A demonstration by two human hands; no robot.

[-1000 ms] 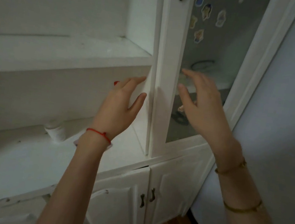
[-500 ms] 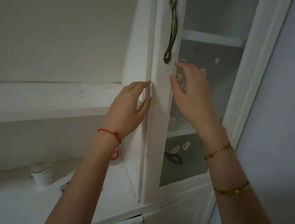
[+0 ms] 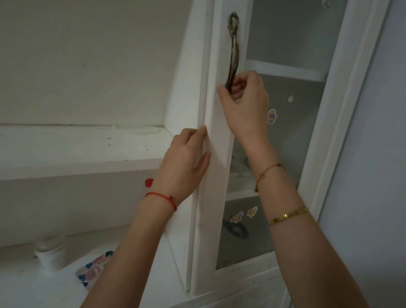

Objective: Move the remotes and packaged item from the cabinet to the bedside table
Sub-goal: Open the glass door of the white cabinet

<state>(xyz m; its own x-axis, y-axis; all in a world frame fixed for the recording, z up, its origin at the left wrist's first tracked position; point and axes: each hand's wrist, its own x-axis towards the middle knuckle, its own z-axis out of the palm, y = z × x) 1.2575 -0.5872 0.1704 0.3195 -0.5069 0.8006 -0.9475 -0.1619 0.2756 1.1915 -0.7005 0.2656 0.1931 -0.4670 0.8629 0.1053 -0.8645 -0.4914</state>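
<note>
A white cabinet with a glass door (image 3: pixel 276 127) fills the view. My right hand (image 3: pixel 246 105) is closed around the lower end of the door's brass handle (image 3: pixel 233 52). My left hand (image 3: pixel 185 167) rests flat, fingers apart, against the door's left edge, holding nothing. Behind the glass, pale objects (image 3: pixel 239 170) lie on a shelf, too dim to tell what they are. No remote or packaged item is clearly visible.
Left of the door are open white shelves (image 3: pixel 65 142). On the lower counter stand a white jar (image 3: pixel 50 254) and a flat colourful patterned item (image 3: pixel 93 268). Stickers (image 3: pixel 271 116) and a dark ring (image 3: pixel 236 229) show at the glass. A grey wall (image 3: pixel 396 152) is on the right.
My right hand rose from the glass to the handle and closed on it. My left hand moved up along the door's left edge. The view tilted upward.
</note>
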